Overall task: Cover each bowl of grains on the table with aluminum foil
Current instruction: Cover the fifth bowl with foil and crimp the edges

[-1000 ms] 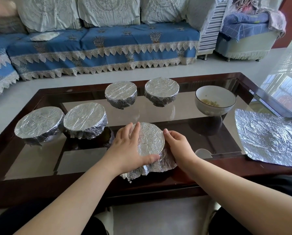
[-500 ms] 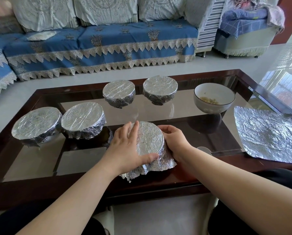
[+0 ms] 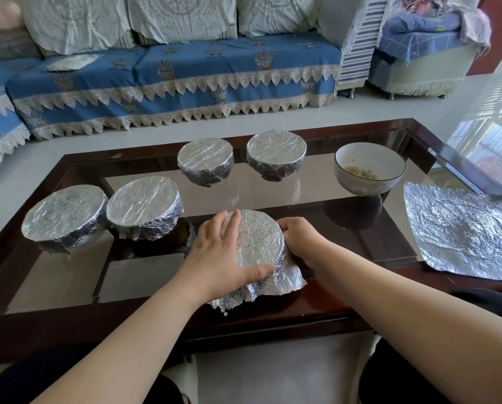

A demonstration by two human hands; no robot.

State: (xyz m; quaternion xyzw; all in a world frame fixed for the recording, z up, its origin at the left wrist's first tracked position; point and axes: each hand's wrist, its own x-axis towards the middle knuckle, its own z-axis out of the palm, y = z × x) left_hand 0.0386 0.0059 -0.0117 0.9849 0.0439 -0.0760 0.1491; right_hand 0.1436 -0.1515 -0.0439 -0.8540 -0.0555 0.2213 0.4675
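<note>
Your left hand (image 3: 219, 258) lies flat on the foil-covered bowl (image 3: 258, 243) near the front edge of the tabletop (image 3: 69, 275), its fingers straight and a little apart, the thumb pressing the foil at the front of the rim. Your right hand (image 3: 300, 239) is at the right side of the same bowl, its fingers curled around the rim and pressing the foil down; the fingertips are hidden behind the bowl. The loose foil skirt (image 3: 276, 284) spreads out at the front, not yet tucked.

Four wrapped bowls (image 3: 145, 207) stand further back and toward the left edge. One uncovered white bowl (image 3: 370, 167) with some grains stands toward the back right. A flat foil sheet (image 3: 462, 231) lies at the right edge, apart from it.
</note>
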